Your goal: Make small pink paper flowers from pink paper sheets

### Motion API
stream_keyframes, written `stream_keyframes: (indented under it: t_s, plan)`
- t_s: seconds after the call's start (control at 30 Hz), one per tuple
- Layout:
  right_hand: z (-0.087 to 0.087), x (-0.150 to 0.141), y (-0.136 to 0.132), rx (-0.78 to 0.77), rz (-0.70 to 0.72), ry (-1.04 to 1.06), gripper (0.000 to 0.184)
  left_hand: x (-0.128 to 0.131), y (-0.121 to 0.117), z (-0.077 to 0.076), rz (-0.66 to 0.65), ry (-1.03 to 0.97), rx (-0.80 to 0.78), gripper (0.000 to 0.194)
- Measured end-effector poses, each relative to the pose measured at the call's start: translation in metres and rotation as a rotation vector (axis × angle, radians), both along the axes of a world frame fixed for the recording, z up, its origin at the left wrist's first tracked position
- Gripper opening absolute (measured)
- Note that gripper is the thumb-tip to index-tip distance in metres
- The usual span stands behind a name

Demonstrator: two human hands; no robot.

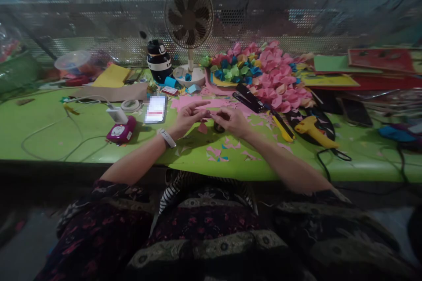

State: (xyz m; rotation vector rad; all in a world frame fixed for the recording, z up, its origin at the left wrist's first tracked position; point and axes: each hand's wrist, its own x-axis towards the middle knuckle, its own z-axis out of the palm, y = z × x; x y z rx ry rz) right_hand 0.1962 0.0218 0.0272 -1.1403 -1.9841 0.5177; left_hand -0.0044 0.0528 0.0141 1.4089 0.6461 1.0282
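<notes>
Both hands meet over the green table [42, 127], just past its front edge. My left hand [191, 116], with a white wristband, pinches a small pink paper piece [202, 127] that hangs below its fingers. My right hand [231, 120] is closed in a pinch against the same piece from the right. Pink paper sheets [194, 102] lie flat just beyond the hands. A small dark round object sits under my right hand, mostly hidden.
A heap of folded pink, blue and green paper shapes [267, 74] lies at the back right. A black stapler [247, 97], yellow glue gun [313, 131], phone [155, 109], small fan [189, 30], magenta device [121, 131] and cables surround the hands. Paper scraps [219, 153] dot the front edge.
</notes>
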Motion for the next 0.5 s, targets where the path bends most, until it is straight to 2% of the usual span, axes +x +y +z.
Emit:
stream_keyframes:
  t_s: [0.23, 0.5]
  plan:
    - [-0.0018, -0.0010, 0.0000, -0.068, 0.026, 0.030, 0.044, -0.0010, -0.0010, 0.0018, 0.012, -0.001, -0.009, 0.057]
    - [-0.0009, 0.0049, 0.0039, -0.174, 0.098, 0.091, 0.047, -0.0084, 0.0023, 0.0079, -0.014, 0.043, -0.019, 0.068]
